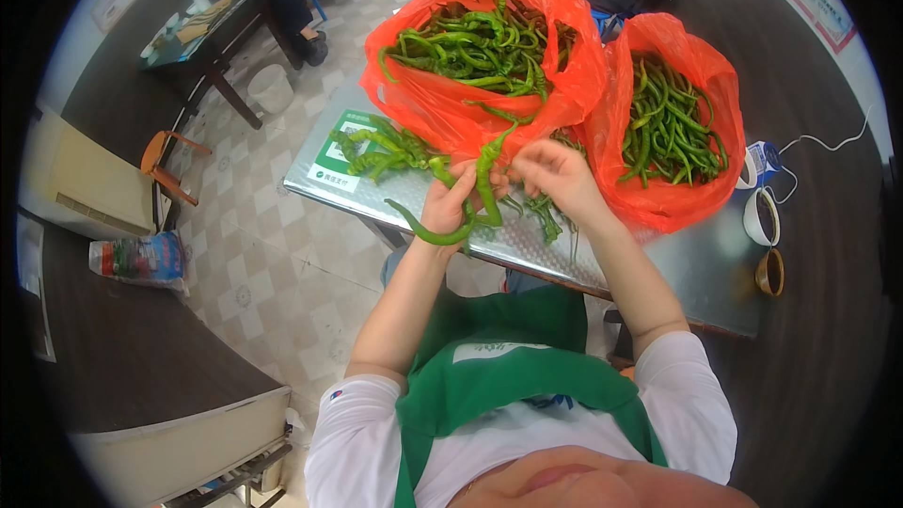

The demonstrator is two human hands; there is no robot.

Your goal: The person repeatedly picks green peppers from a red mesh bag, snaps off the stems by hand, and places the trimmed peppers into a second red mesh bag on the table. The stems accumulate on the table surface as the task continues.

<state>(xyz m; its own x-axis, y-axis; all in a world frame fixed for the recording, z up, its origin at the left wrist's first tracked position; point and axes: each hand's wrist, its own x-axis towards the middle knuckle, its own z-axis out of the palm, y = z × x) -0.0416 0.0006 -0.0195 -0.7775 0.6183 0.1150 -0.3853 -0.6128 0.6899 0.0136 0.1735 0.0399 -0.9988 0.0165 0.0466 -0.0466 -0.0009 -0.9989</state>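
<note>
Several long green chili peppers are held in my left hand, above the near edge of the metal-topped table. My right hand is beside them with thumb and fingertips pinched together; whether a stem is between them cannot be told. A pile of green peppers lies left of my hands, partly on a green and white printed card. Plucked stems and small green bits lie under and near my right hand. Beyond my hands, a large red plastic bag holds many green peppers.
A second red bag of green peppers stands at the right. White bowls, a small brown bowl and a white cable are right of it. An orange stool and a white bucket stand left. People sit beyond.
</note>
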